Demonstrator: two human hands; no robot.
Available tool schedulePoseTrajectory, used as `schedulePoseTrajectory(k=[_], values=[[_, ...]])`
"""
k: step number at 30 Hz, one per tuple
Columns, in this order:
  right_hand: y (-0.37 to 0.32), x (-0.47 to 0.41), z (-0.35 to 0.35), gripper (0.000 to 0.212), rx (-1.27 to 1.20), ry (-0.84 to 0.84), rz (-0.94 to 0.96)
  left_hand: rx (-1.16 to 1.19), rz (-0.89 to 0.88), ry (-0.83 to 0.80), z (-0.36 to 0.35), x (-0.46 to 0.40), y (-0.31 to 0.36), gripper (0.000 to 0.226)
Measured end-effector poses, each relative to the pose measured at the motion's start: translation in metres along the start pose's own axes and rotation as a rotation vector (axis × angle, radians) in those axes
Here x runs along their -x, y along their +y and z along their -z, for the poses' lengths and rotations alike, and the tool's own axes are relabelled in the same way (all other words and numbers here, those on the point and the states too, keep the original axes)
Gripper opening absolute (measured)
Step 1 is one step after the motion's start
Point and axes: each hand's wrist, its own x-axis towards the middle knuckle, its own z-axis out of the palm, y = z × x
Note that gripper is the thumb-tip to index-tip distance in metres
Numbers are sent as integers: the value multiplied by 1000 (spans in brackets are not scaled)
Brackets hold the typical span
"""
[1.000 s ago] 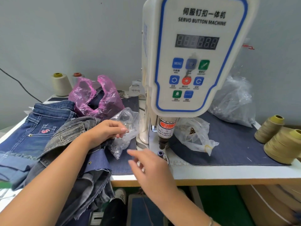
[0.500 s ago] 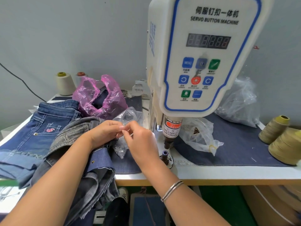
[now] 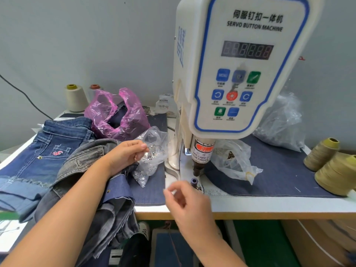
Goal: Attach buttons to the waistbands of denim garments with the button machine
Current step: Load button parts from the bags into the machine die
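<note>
Left hand (image 3: 126,154) over the grey denim garment (image 3: 90,160), fingers (image 3: 141,146) curled, tips pinched at the mouth of a crinkled clear bag of silver buttons (image 3: 152,151). Right hand (image 3: 185,199) blurred above the bench (image 3: 250,206) edge, thumb and forefinger nipped together near the lower die (image 3: 193,181); whether anything sits between them, cannot tell. Servo button machine (image 3: 237,70): glossy cream housing, blue-trimmed panel, dark punch above the die. Blue jeans (image 3: 48,151) with fraying at far left. Crumpled pink plastic bag (image 3: 117,112) behind. Olive thread cones (image 3: 333,166) at right on a dark denim mat (image 3: 279,170). Plain grey wall.
</note>
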Motion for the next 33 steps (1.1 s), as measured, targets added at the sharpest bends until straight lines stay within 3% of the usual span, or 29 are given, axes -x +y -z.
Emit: schedulePoseTrajectory(k=[3, 6, 11, 15, 22, 33], values=[[17, 15, 28, 9, -25, 132, -157, -57, 7, 4, 0, -1, -1, 37], [32, 5, 48, 12, -79, 257, -241, -112, 0, 82, -3, -1, -2, 37], [40, -17, 53, 16, -160, 108, -279, -150, -12, 166, -6, 2, 2, 49], [46, -27, 50, 17, -179, 11, -331, -147, 17, 180, -7, 3, 4, 45], [47, -37, 60, 27, -25, -58, -236, -122, 43, 232, -9, 0, 4, 47], [50, -33, 56, 32, 4, -35, -186, -92, 42, 252, -11, 0, 5, 49]])
